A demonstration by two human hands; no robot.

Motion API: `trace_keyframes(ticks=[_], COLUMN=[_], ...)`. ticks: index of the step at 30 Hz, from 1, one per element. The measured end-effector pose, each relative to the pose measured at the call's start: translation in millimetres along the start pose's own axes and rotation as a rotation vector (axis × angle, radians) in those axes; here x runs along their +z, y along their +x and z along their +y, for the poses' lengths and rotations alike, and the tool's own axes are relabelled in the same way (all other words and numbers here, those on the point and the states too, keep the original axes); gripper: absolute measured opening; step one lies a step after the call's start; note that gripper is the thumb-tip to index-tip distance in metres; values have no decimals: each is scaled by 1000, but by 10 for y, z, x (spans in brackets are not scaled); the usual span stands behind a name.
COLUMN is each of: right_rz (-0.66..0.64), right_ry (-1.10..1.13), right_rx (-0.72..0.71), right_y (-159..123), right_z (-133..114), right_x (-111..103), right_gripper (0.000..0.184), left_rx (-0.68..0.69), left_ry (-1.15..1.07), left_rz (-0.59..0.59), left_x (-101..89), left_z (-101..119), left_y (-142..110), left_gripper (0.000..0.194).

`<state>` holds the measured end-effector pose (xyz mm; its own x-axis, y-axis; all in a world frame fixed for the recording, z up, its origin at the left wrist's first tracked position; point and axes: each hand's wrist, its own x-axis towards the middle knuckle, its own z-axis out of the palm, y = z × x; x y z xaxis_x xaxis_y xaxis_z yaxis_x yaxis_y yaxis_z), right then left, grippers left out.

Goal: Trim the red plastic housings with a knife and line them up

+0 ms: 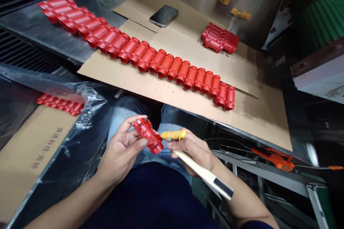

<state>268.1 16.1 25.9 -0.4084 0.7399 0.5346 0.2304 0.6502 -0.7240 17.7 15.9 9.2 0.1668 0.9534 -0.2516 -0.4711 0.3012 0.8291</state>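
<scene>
Head view: a red moulded plastic part (147,136) is gripped in the curled fingers (134,123) of the left hand (120,150), nearer the camera than the cardboard sheet (120,82). The right hand (192,150) clenches a cream-handled tool (204,173), its yellow finger cot (173,135) just beside the part. On the sheet lie a long row of red parts (172,68), a small red pile (219,38) and a smartphone (163,16).

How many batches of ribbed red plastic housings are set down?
3: a long row on the brown cardboard sheet, a small heap further right, one under clear plastic at left. More may be hidden.
</scene>
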Motion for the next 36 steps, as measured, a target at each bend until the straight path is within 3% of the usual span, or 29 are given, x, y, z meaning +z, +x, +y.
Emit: trace_keyframes(ticks=[6,9,12,17,21,28,36], right_rz=[136,196,242,244,224,205,162], right_ry=[461,695,691,279,186,131,166], right_rx=[422,501,457,263,180,140,234], right_y=[-11,32,43,-12,-36,-19,-46], right_z=[-29,-36,-25,-66,-117,-124,-95], right_x=[119,170,200,198,211,219,205], right_gripper=[16,20,17,20,26,23,17], left_rx=[103,174,196,183,160,152,137], left_ry=[151,192,166,55,18,5,12], left_rz=[21,37,50,83,80,71,95], left_x=[-59,-43,-33,-33,-1,32,34], left_z=[-42,-54,-60,-33,-8,11,22], left_y=[-32,-49,-42,-3,5,-8,-23], left_gripper=[62,62,62,56,54,51,54])
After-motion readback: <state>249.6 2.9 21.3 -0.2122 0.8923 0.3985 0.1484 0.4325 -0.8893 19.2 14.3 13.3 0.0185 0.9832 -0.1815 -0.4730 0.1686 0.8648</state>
